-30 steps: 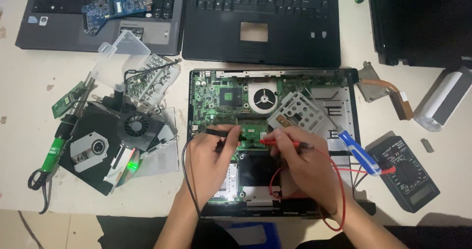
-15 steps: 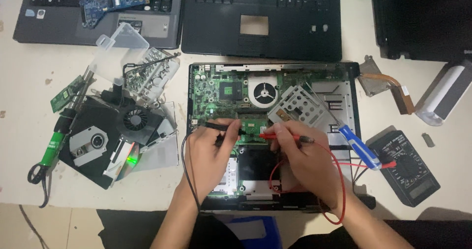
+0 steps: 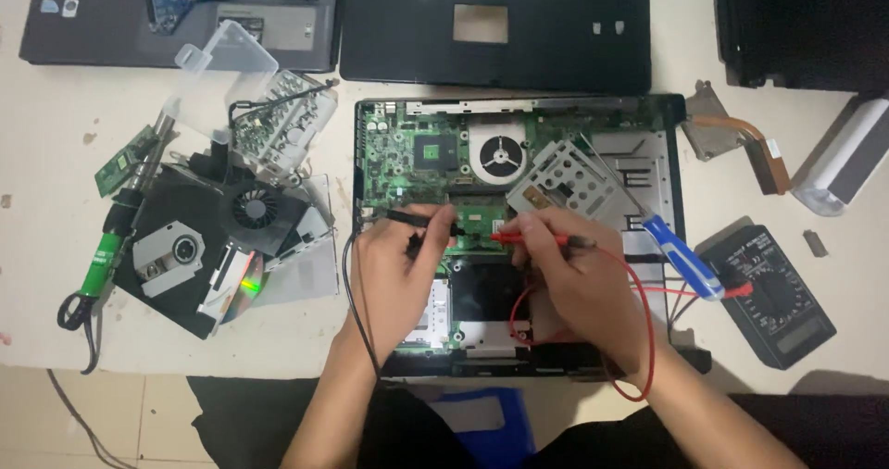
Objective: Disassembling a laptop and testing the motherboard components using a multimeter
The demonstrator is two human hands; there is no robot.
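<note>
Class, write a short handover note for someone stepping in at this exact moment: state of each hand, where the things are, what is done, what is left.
Left hand: holds the thin black test probe, tip on the green circuit board of the opened black laptop base.
Right hand: holds the thin red test probe, tip on the same board, close to the black one.
Black handheld multimeter lies right of the base; its screen is unreadable. Blue-handled screwdriver rests on the base's right edge.
Done: cover off, board exposed, both probes placed.
Left: the reading; the removed parts lie loose on the table.
</note>
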